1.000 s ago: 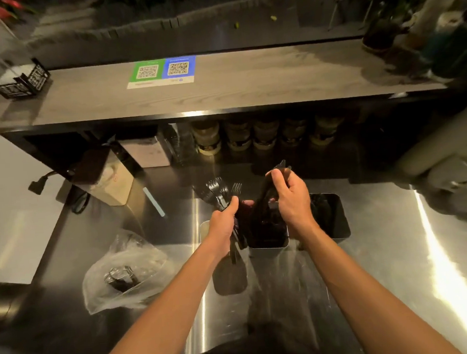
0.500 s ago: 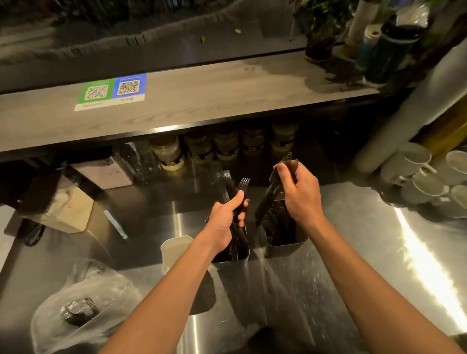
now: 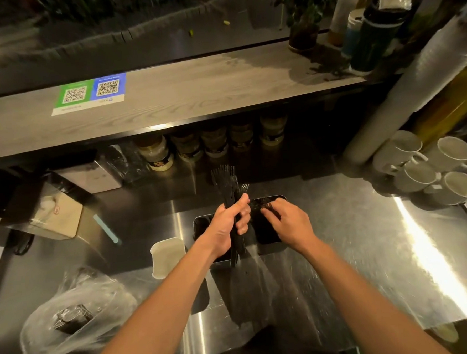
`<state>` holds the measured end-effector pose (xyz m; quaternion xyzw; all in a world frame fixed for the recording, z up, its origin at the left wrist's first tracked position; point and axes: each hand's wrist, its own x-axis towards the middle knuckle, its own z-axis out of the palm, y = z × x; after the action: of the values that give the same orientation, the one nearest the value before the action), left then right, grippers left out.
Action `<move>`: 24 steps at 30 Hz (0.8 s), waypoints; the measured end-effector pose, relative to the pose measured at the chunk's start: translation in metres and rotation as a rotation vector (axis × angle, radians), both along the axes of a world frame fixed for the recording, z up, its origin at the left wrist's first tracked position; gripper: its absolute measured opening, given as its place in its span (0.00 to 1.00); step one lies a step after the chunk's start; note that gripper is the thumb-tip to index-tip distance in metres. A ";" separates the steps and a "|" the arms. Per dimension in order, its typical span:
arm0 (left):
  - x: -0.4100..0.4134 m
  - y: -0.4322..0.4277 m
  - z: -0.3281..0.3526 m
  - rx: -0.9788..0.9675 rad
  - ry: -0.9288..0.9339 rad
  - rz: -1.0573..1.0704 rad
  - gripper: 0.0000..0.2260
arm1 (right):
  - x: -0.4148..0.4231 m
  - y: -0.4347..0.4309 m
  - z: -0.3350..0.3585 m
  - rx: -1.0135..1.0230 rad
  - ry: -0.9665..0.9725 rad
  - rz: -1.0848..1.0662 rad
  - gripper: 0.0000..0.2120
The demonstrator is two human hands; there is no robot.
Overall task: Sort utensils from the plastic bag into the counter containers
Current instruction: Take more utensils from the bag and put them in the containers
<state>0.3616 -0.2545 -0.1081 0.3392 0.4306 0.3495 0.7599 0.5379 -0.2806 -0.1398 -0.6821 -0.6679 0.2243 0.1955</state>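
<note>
Black forks (image 3: 228, 182) are standing bunched in the gripping left hand (image 3: 227, 226) at centre frame. The right hand (image 3: 290, 222) is reaching into a metal container (image 3: 281, 198), and I cannot tell whether it is grasping anything. At lower left, the plastic bag (image 3: 71, 318) is holding more utensils, so the sorting looks partway done.

Glossy steel counter (image 3: 354, 251), clear crinkled plastic bag (image 3: 72, 323), matt wood-grain shelf (image 3: 194, 97).
</note>
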 end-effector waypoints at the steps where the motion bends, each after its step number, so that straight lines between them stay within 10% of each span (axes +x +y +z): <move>1: -0.001 0.000 0.000 0.003 0.003 -0.005 0.10 | 0.000 0.000 0.001 0.013 0.008 -0.003 0.12; 13: -0.003 0.002 -0.001 -0.059 -0.073 0.015 0.16 | 0.001 0.011 0.029 -0.079 -0.213 0.078 0.15; 19: -0.021 0.005 0.012 -0.005 0.009 0.039 0.15 | -0.038 0.024 0.058 -0.204 0.841 -0.073 0.11; 24: -0.036 0.012 0.020 0.003 0.041 0.121 0.14 | -0.068 0.031 0.069 -0.305 1.076 0.039 0.11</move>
<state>0.3252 -0.2423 -0.0881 0.3206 0.4654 0.3884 0.7279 0.4704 -0.2497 -0.0705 -0.4797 -0.4464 0.6385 0.4037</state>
